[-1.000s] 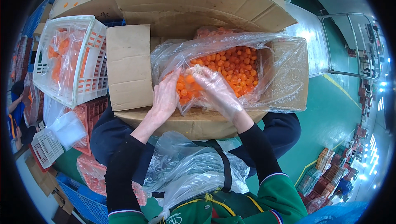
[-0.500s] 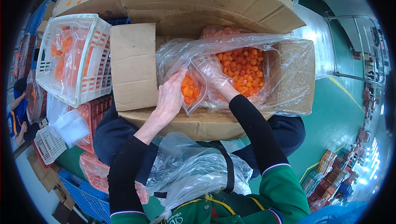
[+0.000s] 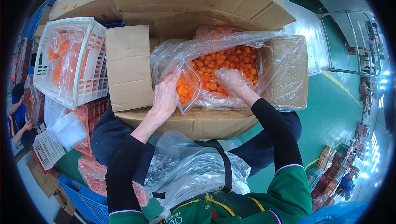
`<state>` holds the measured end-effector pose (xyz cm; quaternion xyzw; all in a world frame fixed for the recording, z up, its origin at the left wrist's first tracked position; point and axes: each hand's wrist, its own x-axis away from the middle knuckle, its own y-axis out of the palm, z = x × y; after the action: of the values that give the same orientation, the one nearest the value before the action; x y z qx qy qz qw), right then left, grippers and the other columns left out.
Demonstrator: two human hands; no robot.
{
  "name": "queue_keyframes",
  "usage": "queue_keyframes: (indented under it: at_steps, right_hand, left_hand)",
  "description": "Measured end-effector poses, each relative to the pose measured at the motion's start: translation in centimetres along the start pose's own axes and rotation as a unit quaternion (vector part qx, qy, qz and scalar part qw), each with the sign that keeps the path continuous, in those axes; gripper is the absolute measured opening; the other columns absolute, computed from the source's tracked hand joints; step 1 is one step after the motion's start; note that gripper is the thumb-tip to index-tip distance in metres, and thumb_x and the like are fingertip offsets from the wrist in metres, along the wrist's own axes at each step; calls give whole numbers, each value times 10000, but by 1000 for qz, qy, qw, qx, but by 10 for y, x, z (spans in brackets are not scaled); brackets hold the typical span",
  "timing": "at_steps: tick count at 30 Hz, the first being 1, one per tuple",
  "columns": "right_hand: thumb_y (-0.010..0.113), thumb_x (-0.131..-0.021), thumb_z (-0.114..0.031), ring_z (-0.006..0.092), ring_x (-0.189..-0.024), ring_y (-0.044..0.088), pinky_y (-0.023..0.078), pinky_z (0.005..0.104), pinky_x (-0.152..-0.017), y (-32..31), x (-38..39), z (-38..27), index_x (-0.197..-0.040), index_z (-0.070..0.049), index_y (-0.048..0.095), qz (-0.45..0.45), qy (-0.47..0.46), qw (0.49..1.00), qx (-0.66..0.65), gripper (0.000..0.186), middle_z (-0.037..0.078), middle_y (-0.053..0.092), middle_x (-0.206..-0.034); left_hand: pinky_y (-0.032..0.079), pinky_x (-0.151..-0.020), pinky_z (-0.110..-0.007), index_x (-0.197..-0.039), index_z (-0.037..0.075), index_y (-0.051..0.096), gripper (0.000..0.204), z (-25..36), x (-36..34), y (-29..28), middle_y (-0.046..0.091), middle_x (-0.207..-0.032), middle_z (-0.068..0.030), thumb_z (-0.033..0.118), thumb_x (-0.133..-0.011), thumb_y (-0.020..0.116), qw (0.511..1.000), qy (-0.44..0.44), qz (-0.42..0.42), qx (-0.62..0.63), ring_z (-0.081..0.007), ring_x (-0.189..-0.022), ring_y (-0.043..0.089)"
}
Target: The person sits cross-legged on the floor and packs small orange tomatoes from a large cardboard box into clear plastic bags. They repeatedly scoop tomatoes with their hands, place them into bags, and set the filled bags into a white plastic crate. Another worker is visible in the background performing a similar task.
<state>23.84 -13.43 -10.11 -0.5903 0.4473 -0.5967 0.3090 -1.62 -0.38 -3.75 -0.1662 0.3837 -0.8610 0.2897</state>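
Note:
A clear plastic bag (image 3: 186, 88) partly filled with small orange fruits stands inside the open cardboard box (image 3: 128, 67). My left hand (image 3: 166, 94) grips this bag by its left side, fingers pressed against the film. To its right, a heap of small round orange fruits (image 3: 237, 59) lies in a large clear liner (image 3: 173, 55). My right hand (image 3: 234, 81), which seems to wear a thin clear glove, rests on the near part of the heap with its fingers curled. Whatever is under those fingers is hidden.
At the left stands a white plastic basket (image 3: 70, 98) with bagged orange fruits. Below it are a red crate (image 3: 93, 119) and a blue crate (image 3: 78, 193). A metal-framed cart (image 3: 350, 72) is at the right. At the far left, another person's arm (image 3: 17, 107) shows.
My right hand has left the small bag's mouth and moved right onto the loose fruits. The left hand keeps its grip on the bag. The whole view has shifted slightly.

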Motion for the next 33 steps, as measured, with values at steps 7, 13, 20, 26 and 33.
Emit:
queue_keyframes:
  at_steps: [7, 13, 20, 26, 33]
  right_hand:
    - [579, -1007, -250, 205, -771, 660, 528, 326, -627, -27, 12, 7, -1316, -66, 577, 56, 245, 831, -496, 360, 126, 649, -926]
    - [604, -1008, -250, 237, -930, 601, 535, 282, -757, -36, 18, 8, -1301, -35, 546, 122, 253, 389, -878, 368, 131, 608, -1076]
    - [541, -1021, -407, 370, -1079, 593, 559, 443, -911, -45, 21, -24, -1245, -34, 557, 54, 101, 196, -974, 435, 197, 577, -1190]
    - [496, -1024, -477, 401, -1142, 580, 535, 503, -962, -58, 24, -49, -1255, -20, 546, 17, 62, 173, -983, 515, 209, 580, -1218]
    - [592, -1002, -322, 284, -984, 622, 606, 327, -757, -61, 24, -57, -1220, -39, 576, 31, 17, 145, -989, 358, 145, 599, -1113]
  left_hand:
    - [533, -910, -480, -1335, 0, 569, 599, -1, 1, 0, 625, -1264, -228, -114, -749, 526, 1000, -7, -7, 0, -420, -1043, 652]
    - [534, -911, -479, -1338, -3, 565, 596, -1, 1, 2, 621, -1274, -229, -111, -753, 529, 1000, -7, -10, -11, -419, -1046, 652]
    - [529, -932, -473, -1336, -10, 566, 591, -2, 0, 2, 615, -1282, -240, -113, -756, 520, 1000, 1, -4, -7, -416, -1061, 648]
    - [525, -943, -471, -1336, -12, 565, 597, -1, 1, 2, 614, -1283, -240, -121, -751, 514, 1000, 0, 1, -3, -414, -1073, 645]
    - [528, -938, -476, -1334, -14, 565, 598, -2, 1, 3, 618, -1275, -241, -121, -748, 520, 1000, -5, 1, -1, -421, -1074, 643]
